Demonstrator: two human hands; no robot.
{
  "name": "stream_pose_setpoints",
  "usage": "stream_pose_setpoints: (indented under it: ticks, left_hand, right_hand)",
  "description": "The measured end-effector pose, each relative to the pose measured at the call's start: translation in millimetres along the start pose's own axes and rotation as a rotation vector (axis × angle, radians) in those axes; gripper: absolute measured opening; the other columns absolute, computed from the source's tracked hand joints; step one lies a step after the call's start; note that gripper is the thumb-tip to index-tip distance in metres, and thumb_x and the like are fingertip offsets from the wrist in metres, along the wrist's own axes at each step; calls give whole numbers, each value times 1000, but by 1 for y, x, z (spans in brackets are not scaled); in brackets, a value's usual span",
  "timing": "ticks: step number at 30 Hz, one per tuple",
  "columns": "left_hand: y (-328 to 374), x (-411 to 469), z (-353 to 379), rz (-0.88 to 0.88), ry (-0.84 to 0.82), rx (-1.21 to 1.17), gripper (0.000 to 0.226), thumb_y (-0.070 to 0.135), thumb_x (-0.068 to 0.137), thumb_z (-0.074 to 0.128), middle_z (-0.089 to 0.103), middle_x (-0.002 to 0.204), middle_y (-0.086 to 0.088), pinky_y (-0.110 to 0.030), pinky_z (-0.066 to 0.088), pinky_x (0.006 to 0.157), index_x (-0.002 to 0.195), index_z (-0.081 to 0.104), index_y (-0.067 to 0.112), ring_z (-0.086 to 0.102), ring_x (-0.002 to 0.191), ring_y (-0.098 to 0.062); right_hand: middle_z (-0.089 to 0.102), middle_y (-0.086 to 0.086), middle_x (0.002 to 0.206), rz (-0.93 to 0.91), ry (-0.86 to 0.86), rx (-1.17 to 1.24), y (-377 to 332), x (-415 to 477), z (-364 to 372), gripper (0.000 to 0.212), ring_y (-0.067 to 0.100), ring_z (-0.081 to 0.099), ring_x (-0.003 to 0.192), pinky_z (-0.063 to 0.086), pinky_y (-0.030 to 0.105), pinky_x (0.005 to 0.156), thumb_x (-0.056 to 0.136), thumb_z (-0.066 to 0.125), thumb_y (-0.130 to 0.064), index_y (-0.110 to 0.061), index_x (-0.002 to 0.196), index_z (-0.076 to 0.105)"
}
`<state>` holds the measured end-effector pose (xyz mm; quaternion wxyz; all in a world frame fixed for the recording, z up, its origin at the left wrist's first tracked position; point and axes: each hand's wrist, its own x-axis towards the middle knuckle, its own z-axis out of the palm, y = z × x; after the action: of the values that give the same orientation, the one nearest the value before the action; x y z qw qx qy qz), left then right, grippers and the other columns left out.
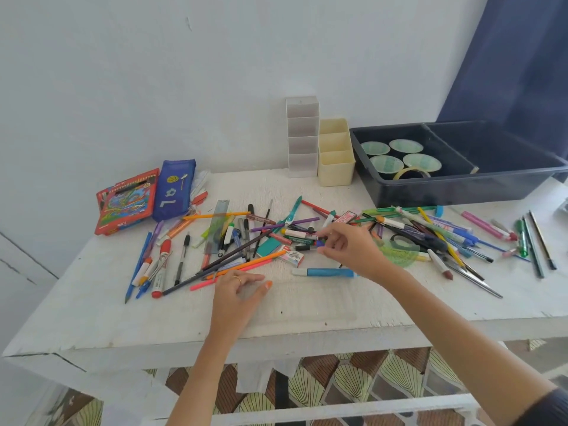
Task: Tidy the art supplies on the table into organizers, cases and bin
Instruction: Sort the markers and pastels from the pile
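My right hand (pixel 350 249) is pinching a small blue piece (pixel 321 243) mid-pile; my left hand (pixel 238 287) is lying slack on the table (pixel 307 305), holding nothing. I'm planning a straight lift so nearby pens (pixel 299 240) aren't dragging along.

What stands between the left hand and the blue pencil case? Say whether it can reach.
Probably yes. The left hand rests open on the table, holding nothing; the blue pencil case lies uncovered farther back-left, with only flat loose pens between.
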<state>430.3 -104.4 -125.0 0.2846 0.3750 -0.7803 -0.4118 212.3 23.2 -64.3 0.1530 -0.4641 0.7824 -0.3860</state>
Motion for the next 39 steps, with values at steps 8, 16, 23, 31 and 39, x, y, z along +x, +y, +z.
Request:
stream_pose_setpoints:
  ticks: [8,16,23,31,39]
  left_hand:
    - [5,2,1,-42,0,-33,8,33,76,75,58,95,12,-24,38,84,83,72,31,47,104,-10]
    - [8,-1,2,-40,24,-38,8,33,76,75,58,93,12,-18,35,80,81,71,29,46,102,-6]
    - [8,-2,5,-20,51,-34,8,34,77,74,59,92,10,-21,37,81,80,71,28,47,101,-8]
    - [4,-2,4,-16,58,-14,10,36,76,74,59,92,11,-28,40,89,82,71,28,48,103,-9]
    - [4,-1,4,-11,61,-15,9,34,75,75,59,92,13,-23,37,85,81,72,28,46,102,-7]
  right_hand:
    - [71,4,66,257,-18,203,4,-31,-5,21,13,66,59,57,28,68,75,78,-26,-17,91,67]
    - [68,9,70,238,1,47,14,-49,-3,19,3,52,53,41,7,53,75,78,-26,-15,88,70]
    - [62,-3,71,154,-2,-67,10,-53,0,20,1,50,57,43,6,55,77,76,-21,-9,93,73]
    - [47,-2,97,83,-60,-264,9,-63,10,41,3,43,75,35,13,68,78,72,-37,-18,114,66]
    - [46,-2,96,220,22,-27,12,-71,17,42,11,54,69,47,19,70,67,83,-18,-18,106,68]
